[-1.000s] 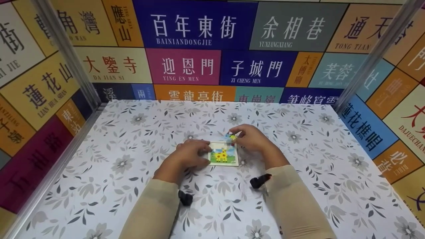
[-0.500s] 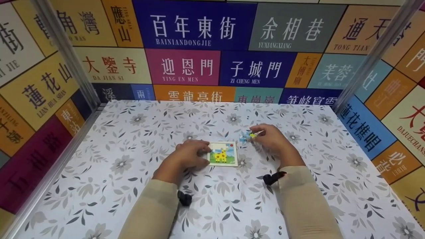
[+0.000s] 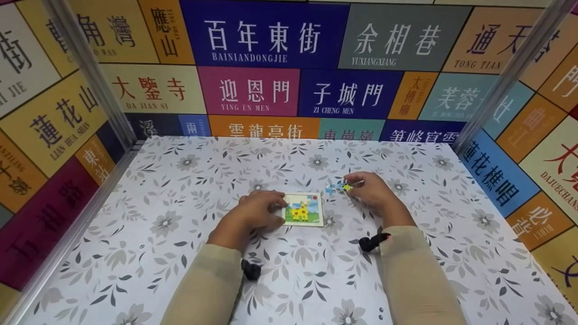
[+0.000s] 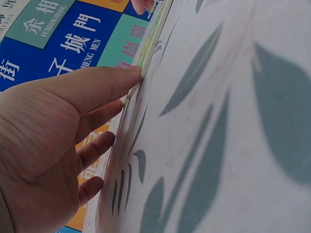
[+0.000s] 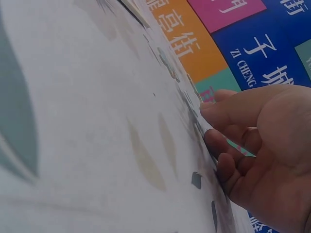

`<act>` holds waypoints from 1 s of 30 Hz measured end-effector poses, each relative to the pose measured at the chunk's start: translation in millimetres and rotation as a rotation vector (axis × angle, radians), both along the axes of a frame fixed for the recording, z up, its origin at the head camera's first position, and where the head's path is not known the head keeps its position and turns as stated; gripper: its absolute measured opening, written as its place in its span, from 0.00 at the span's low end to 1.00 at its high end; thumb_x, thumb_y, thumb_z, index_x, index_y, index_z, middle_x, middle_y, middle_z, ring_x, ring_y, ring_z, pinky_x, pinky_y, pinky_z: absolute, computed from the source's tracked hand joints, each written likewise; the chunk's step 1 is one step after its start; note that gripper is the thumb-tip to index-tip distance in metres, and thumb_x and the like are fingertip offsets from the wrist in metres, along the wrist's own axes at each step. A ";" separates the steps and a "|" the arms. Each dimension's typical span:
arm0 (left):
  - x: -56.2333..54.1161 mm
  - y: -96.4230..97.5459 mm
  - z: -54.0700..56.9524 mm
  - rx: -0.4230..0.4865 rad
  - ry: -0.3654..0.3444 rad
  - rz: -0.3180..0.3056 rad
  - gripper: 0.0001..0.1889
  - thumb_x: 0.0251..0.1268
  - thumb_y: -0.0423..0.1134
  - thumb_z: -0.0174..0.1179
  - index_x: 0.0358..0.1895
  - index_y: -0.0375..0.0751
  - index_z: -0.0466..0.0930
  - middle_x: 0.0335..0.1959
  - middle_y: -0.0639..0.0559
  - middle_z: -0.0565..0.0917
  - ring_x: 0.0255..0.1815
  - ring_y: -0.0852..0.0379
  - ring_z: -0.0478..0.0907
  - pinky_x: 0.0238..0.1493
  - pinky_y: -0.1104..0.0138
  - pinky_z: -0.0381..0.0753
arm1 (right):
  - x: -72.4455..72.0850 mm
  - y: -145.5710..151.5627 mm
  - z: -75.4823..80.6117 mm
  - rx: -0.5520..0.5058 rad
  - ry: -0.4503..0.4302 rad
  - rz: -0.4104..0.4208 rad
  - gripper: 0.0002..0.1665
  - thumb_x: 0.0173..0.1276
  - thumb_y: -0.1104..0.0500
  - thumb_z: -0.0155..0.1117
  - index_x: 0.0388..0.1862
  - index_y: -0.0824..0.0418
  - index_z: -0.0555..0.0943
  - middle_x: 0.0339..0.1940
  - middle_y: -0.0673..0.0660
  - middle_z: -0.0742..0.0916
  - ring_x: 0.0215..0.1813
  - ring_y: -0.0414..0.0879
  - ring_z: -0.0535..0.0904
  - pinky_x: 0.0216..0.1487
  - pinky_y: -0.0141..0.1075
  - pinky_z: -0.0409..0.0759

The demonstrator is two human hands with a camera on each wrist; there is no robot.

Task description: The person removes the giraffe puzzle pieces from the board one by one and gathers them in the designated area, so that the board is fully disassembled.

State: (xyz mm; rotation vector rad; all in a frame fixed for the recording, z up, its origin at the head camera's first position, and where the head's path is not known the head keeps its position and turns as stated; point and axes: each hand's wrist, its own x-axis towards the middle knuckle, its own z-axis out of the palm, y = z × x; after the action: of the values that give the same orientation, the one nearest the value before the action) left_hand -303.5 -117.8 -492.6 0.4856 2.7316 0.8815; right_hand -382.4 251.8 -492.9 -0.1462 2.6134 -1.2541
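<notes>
A small framed jigsaw puzzle (image 3: 303, 210) with a yellow giraffe picture lies on the table, a red spot near its upper right corner. My left hand (image 3: 258, 209) holds the puzzle's left side, thumb by the lower corner and fingers by the upper one. In the left wrist view, the thumb (image 4: 124, 77) presses the thin pale edge of the board (image 4: 142, 65). To the right of the puzzle, my right hand (image 3: 370, 192) has a yellow puzzle piece (image 3: 347, 187) between thumb and forefinger tips, close over the table. A light-blue piece (image 3: 330, 189) lies beside it.
The table carries a white cloth (image 3: 289, 280) with grey flowers and leaves. Panels with place names (image 3: 262, 34) stand behind and at both sides, joined by clear corner posts (image 3: 97, 76). Black wrist cameras (image 3: 251, 269) sit at both sleeves.
My right hand has moved right, away from the puzzle's upper right corner, and lowered slightly with the yellow piece. The red spot on the board has come into sight. My left hand stays put.
</notes>
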 end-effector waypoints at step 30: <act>-0.3 0.5 0.9 -0.008 -0.007 0.011 0.22 0.63 0.48 0.74 0.61 0.61 0.87 0.79 0.65 0.75 0.86 0.47 0.62 0.83 0.36 0.50 | 7.1 -27.2 12.4 -0.005 0.006 -0.020 0.28 0.77 0.55 0.67 0.75 0.51 0.79 0.72 0.57 0.82 0.64 0.55 0.81 0.58 0.47 0.83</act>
State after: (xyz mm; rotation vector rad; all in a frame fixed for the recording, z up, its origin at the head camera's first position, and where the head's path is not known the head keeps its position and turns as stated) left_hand -303.8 -117.3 -491.7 0.4660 2.7331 0.8735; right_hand -375.3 224.6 -480.5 -0.1248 2.6227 -1.2691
